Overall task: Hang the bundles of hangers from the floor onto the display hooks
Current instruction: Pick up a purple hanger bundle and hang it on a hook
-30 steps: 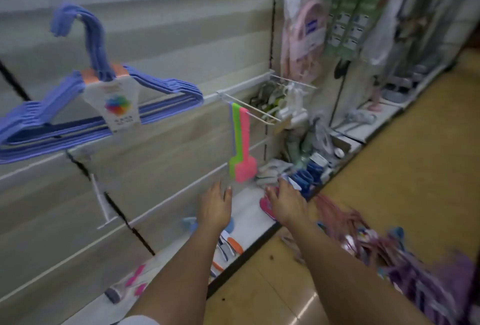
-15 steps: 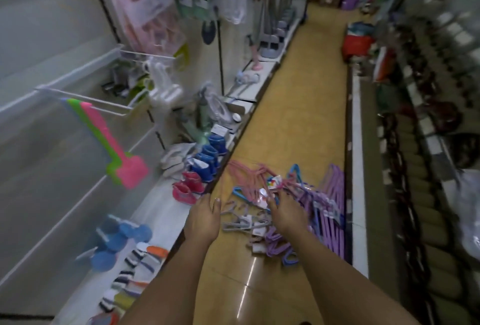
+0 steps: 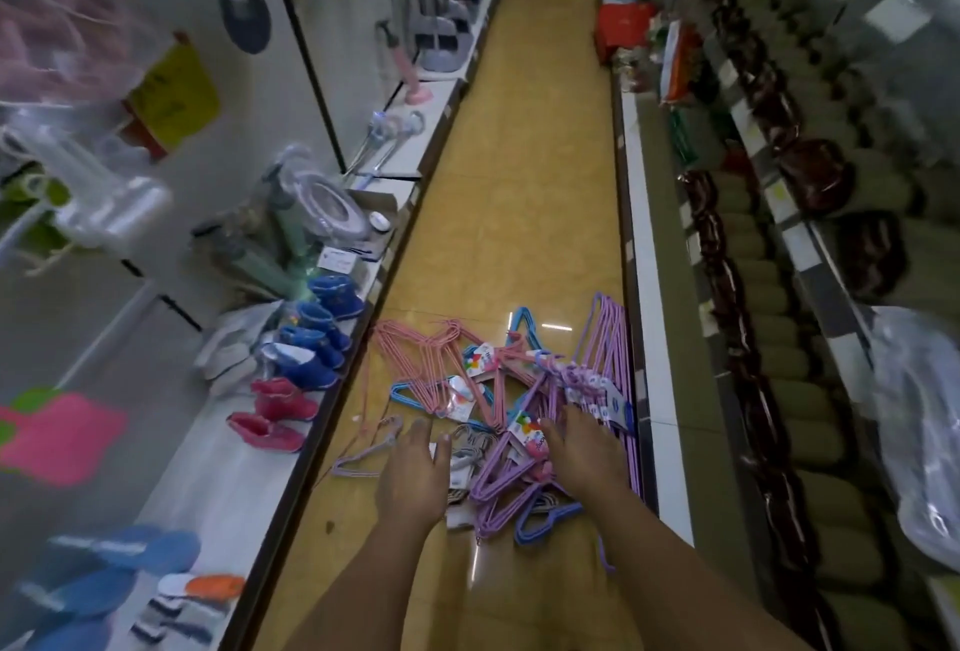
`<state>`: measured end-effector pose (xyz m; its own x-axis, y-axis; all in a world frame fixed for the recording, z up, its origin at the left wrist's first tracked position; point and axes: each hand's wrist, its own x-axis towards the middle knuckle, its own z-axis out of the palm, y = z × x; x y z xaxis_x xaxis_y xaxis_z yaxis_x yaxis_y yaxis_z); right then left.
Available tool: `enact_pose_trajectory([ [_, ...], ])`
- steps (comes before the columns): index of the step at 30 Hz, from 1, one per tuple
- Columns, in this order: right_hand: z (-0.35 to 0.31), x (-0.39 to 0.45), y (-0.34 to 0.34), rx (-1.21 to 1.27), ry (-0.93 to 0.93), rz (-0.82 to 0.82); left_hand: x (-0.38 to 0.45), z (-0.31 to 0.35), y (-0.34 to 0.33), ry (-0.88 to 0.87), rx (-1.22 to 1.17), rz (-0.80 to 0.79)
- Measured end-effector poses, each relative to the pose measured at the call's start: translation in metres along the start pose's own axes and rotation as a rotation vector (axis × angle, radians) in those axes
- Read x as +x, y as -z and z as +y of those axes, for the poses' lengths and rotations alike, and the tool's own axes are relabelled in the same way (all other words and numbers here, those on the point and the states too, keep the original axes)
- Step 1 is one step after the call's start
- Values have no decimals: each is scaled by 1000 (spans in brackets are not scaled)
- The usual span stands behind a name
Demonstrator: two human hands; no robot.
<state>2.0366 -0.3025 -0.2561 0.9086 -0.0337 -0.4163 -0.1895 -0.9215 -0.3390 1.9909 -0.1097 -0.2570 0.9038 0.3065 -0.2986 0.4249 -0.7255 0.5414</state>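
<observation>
1. Purple, pink and blue hanger bundles [image 3: 498, 390] lie tangled in a heap on the yellow floor [image 3: 519, 182], against the base of the right-hand shelving [image 3: 644, 338].
2. Both hands reach over the heap: the left hand [image 3: 413, 481] is flat with straight fingers above grey hangers, holding nothing; the right hand [image 3: 584, 458] is spread over the purple bundle [image 3: 506, 468], and whether its fingertips already touch is unclear.
3. Thin hangers like these are probably light and stiff, but hooks likely snag neighbours. Gripping a bundle at its gathered necks, by the card label [image 3: 527, 434], looks safest.
4. Display hooks are not in view; motion blur smears the left shelf's goods, and the arms hide the heap's near edge.
</observation>
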Motion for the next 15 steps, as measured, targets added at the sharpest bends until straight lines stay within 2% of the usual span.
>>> enact_pose_trajectory([
  [5,33,51,-47,22,-63,1,54,-17,-61,-31,36,-91],
  [15,96,167,-205,129,-174,-29,156,-93,-224,-56,70,-223],
])
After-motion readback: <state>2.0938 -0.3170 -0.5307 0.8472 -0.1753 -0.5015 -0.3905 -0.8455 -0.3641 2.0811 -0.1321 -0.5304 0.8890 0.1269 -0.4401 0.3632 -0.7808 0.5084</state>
